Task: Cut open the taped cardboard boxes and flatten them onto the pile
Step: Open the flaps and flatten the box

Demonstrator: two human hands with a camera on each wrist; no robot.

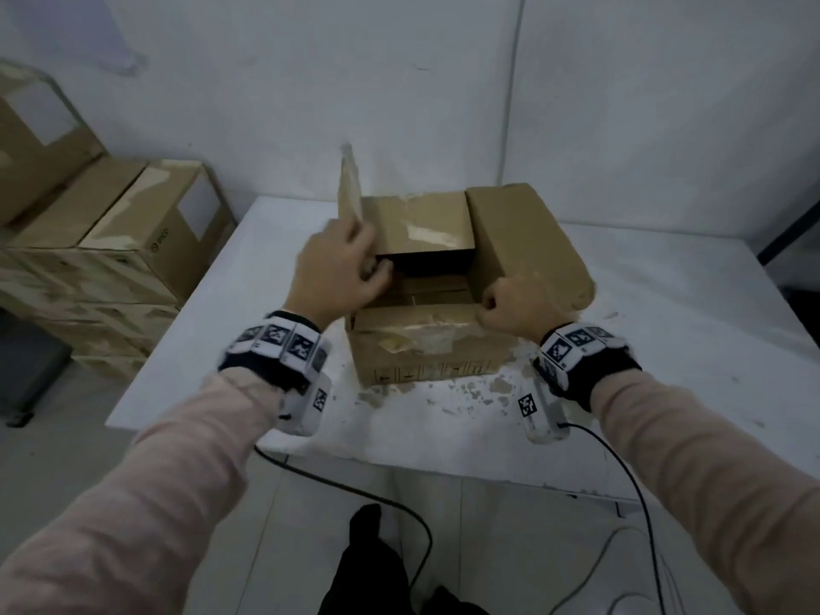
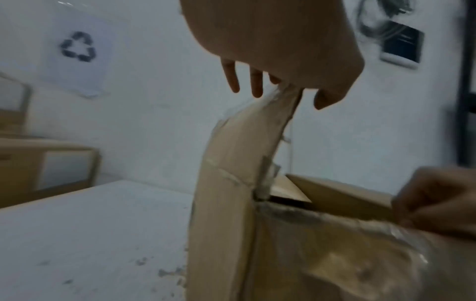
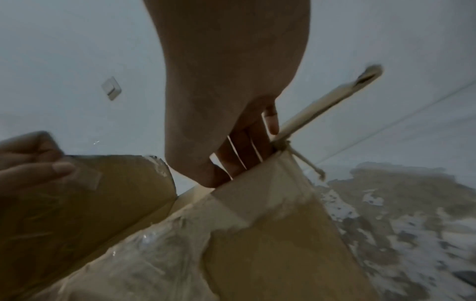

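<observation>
Two hands (image 1: 341, 264) (image 1: 517, 306) gripping box (image 1: 426, 348) flaps; table (image 1: 248, 268)

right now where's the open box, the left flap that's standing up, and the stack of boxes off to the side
open box (image 1: 426, 348), head view, near side wall under the tape.
left flap (image 1: 349, 188), head view, upper part of the upright panel.
stack of boxes (image 1: 133, 241), head view, end face of the top carton.

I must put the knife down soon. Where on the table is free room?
Bare table top lies left of the open box, and more to its right. The near strip before the box holds paper scraps. Both hands crowd the box rim.
</observation>
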